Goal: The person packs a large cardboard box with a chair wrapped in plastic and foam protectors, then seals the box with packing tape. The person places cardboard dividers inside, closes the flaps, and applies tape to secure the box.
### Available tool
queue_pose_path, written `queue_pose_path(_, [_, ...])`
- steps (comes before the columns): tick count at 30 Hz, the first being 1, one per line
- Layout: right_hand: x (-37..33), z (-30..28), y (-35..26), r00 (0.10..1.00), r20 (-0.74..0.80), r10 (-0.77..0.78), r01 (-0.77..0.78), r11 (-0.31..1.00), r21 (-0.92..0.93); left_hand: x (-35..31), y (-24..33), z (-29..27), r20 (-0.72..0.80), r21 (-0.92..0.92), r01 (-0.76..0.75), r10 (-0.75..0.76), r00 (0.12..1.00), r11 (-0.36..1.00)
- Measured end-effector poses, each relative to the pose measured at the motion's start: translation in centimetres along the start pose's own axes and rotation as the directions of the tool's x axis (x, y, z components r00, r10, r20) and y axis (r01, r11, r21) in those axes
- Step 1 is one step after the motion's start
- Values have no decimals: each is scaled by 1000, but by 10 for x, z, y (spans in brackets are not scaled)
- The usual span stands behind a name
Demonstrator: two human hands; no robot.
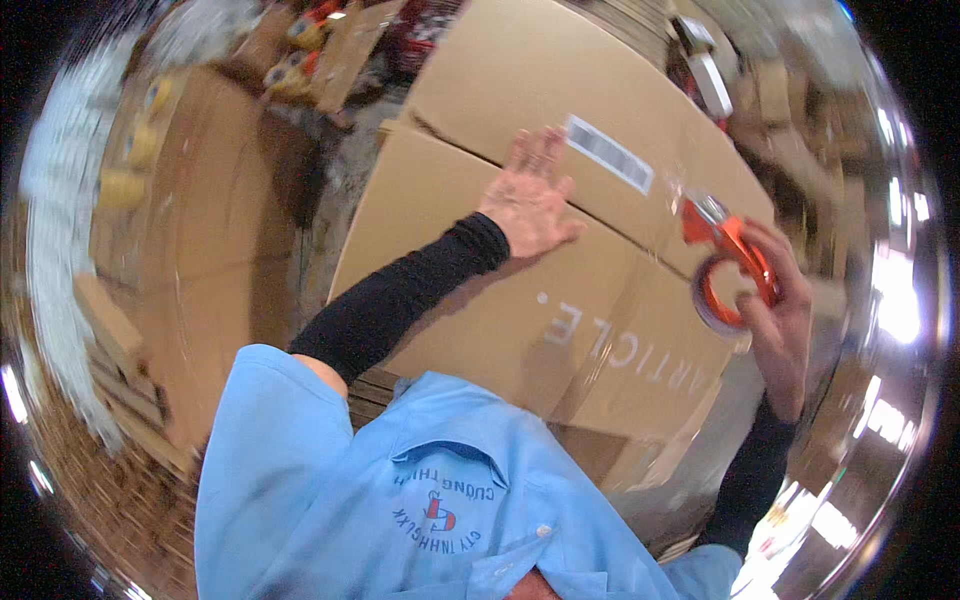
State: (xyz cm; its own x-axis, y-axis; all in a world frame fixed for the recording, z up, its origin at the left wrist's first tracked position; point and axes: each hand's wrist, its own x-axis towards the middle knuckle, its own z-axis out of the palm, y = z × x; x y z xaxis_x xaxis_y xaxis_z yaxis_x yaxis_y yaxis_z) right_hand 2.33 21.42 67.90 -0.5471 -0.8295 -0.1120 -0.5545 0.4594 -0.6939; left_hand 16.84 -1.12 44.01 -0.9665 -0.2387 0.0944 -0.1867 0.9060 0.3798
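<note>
A large brown cardboard box (470,210) lies in front of me with its two top flaps meeting along a seam. My left hand (530,195) is spread flat across that seam, fingers apart, near a white barcode label (610,154). At the right end of the seam my right hand (778,300) is wrapped round an orange tape dispenser (748,250). A roll of tape (703,300) sits in the dispenser, and its metal head is close to the box top. Whether the tape touches the cardboard I cannot tell.
Another big cardboard box (215,230) stands to the left, past a strip of floor (340,190). Tape rolls (122,190) lie along its far left side. Blurred cardboard pieces (800,120) are piled at the far right.
</note>
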Motion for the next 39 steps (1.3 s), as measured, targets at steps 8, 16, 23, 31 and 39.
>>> queue_pose_path(8, [260,228,-225,391,870,-299,801,576,-163,5,13,-1,-67,-29,49,-51,996,998])
queue_pose_path(16, [292,431,-207,278,955,100,950,120,-289,5,6,0,-127,-80,20,-30,991,997])
queue_pose_path(23, [273,341,-257,319,947,37,929,184,-320,7,-8,-5,-201,-164,16,-49,978,986])
queue_pose_path(31, [206,145,-217,574,813,-97,768,409,-493,11,-1,9,-268,-156,-155,109,957,976])
queue_pose_path(39, [103,8,-34,543,598,-589,834,461,-303,-41,13,7,-448,-310,-564,406,796,765])
